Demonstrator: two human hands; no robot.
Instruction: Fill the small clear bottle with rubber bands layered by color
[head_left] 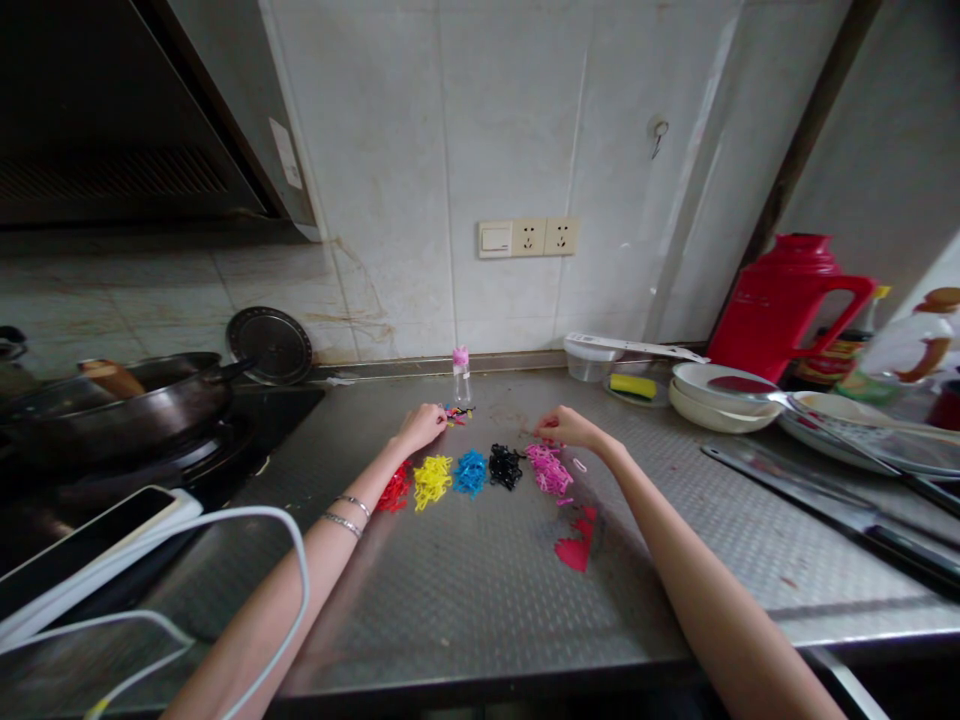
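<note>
Small coloured rubber bands lie sorted by colour in a row of piles: red, yellow, blue, black and pink. My left hand is at the edge of a small mixed-colour pile behind the row, its fingers curled together; what they hold, if anything, is hidden. Just behind the pink pile, my right hand has its fingers pinched, and what is in them is too small to make out. A clear bottle with a pink cap stands behind the mixed pile.
A torn red scrap lies on the metal counter. To the right are a knife, bowls, a yellow sponge and a red thermos. At left, a pan sits on the stove; a white cable crosses near my left forearm.
</note>
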